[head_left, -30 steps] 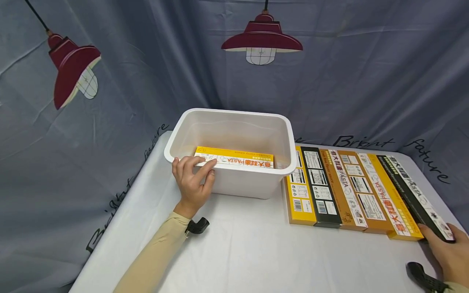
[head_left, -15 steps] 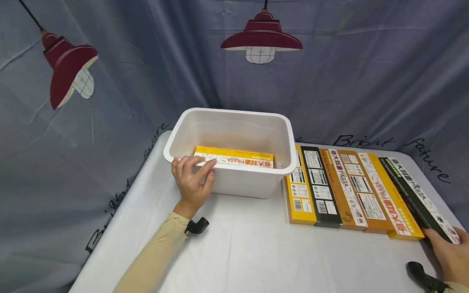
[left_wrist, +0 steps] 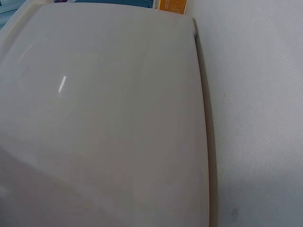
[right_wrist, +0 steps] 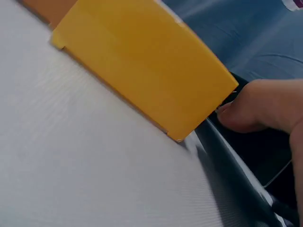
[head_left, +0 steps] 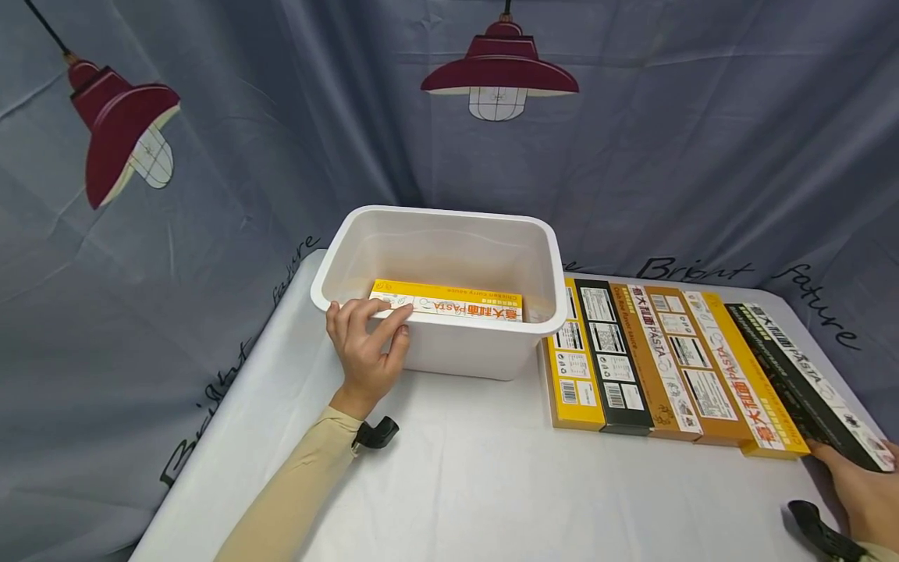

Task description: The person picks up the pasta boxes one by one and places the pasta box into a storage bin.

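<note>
A white plastic bin stands on the table, and its outer wall fills most of the left wrist view. My left hand grips the bin's front-left rim with its fingers over the edge. Inside lies a yellow pasta box. At the far right, my right hand holds the near end of a black pasta box, partly cut off by the frame. The right wrist view shows the thumb against the dark box, beside the end of a yellow pasta box.
Several pasta boxes lie side by side right of the bin, including a yellow box, a black box and a brown box. A white cloth covers the table. A grey curtain hangs behind.
My right hand has shifted slightly right with the black pasta box, whose near end has swung away from the yellow box beside it. My left hand stays on the bin rim.
</note>
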Demonstrator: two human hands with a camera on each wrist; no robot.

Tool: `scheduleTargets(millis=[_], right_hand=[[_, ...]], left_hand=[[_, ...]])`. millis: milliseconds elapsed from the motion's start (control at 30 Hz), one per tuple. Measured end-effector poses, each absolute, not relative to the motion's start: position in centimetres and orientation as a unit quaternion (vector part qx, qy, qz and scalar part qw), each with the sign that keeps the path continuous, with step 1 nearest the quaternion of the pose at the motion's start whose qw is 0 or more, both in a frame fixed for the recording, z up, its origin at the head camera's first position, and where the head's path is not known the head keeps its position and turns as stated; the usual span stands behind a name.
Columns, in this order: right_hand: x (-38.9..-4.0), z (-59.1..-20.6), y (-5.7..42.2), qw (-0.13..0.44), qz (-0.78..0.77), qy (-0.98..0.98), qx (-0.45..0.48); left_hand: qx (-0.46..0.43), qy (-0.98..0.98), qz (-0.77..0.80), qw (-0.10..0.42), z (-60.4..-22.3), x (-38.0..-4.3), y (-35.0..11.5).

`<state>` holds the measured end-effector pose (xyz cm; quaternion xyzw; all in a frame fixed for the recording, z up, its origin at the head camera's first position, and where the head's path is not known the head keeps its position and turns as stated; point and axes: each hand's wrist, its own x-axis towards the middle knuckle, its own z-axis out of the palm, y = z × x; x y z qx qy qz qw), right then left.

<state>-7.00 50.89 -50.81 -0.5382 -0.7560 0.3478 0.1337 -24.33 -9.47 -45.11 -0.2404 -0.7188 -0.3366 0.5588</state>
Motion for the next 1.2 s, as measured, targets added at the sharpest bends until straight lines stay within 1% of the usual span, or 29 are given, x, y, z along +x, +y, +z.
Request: scheduleTargets(millis=[100,233,367,500,600,667,767,833,900,1067,1200], right_hand=[[-7.1,-50.8,50.7,0.17,0.367,-0.734,-0.545],[-7.1,-50.9,50.5,0.194,0.379,-0.721,-0.547],[-7.1,-50.6,50.4,0.195,0.376,-0.722,-0.547],[-7.2,-50.1,50.3,0.168,0.378,-0.711,-0.568],[-7.4,-50.0,50.4,0.165,0.397,-0.695,-0.576],[-7.6,-50.3,50.6,0.193,0.427,-0.684,-0.559],[-7.8,-50.9,51.3,0.252,0.511,-0.643,-0.511],[-7.9,-51.3,51.8,0.276,0.561,-0.618,-0.477],[-8.0,-51.4,52.2,0.288,0.602,-0.592,-0.451],[-8.3,-51.3,52.5,0.284,0.631,-0.572,-0.44],[-8.4,-50.7,52.4,0.257,0.618,-0.58,-0.464]], left_hand=[[-0.24,-0.72,-0.336,0.558,-45.1,-24.4,-9.5],[-0.241,-0.721,-0.337,0.556,-45.1,-24.3,-9.6],[-0.241,-0.722,-0.337,0.554,-45.0,-24.3,-9.6],[-0.24,-0.724,-0.334,0.553,-45.0,-24.2,-9.7],[-0.239,-0.724,-0.335,0.555,-44.9,-24.3,-9.7],[-0.239,-0.722,-0.336,0.556,-44.9,-24.3,-9.7],[-0.24,-0.721,-0.337,0.556,-44.9,-24.3,-9.7],[-0.24,-0.721,-0.336,0.557,-44.9,-24.4,-9.7],[-0.24,-0.721,-0.336,0.556,-44.8,-24.4,-9.7],[-0.24,-0.722,-0.335,0.556,-44.7,-24.4,-9.7],[-0.241,-0.72,-0.337,0.557,-44.6,-24.5,-9.8]])
